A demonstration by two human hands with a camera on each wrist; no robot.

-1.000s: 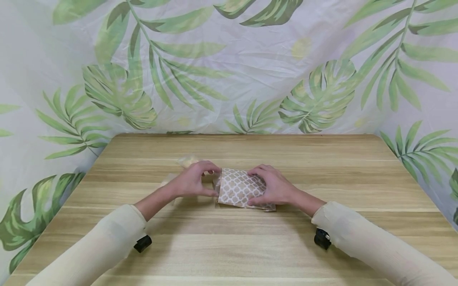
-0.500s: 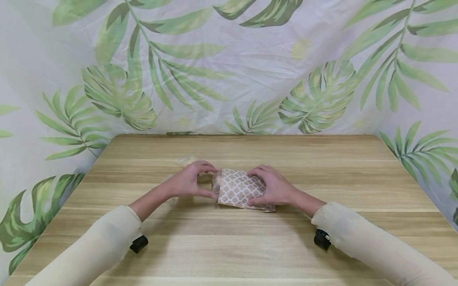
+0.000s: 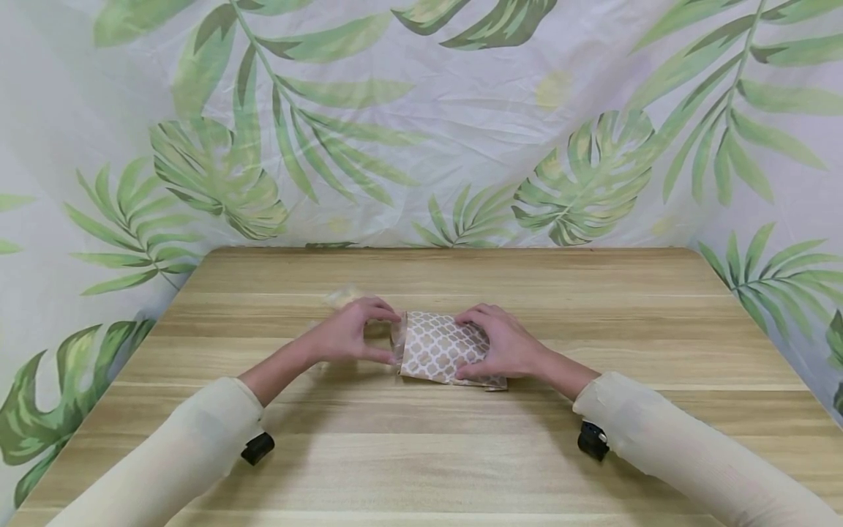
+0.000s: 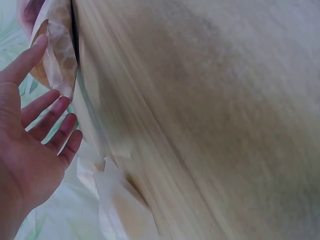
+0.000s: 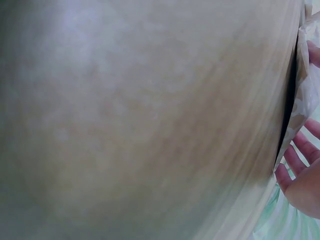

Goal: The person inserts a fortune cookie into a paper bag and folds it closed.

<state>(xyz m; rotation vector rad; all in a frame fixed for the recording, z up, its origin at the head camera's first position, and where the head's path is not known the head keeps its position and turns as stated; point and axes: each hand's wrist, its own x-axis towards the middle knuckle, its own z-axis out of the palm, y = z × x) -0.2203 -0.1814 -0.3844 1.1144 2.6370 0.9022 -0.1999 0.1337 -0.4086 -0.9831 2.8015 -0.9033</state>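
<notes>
A brown paper bag (image 3: 435, 345) with a white lattice pattern lies flat on the table, its open end to the left. From that end sticks a short piece of a clear plastic packet (image 3: 398, 339); the rest is hidden inside. My left hand (image 3: 344, 334) holds the packet by its two edges, thumb on the near side and fingers on the far side. My right hand (image 3: 506, 342) grips the bag across its right half. In the left wrist view the left hand (image 4: 32, 145) has its thumb against the wrapping. The right wrist view catches the bag (image 5: 303, 100) only at its edge.
Behind the left hand lies another clear packet (image 3: 342, 296) with pale contents. A translucent wrapper (image 4: 122, 200) shows below the left hand in the left wrist view. The wooden table (image 3: 421, 454) ends at a leaf-printed cloth (image 3: 461, 132) at the back.
My left hand has shifted slightly left, and a little more of the clear packet shows outside the bag. The right hand and the bag have stayed in place.
</notes>
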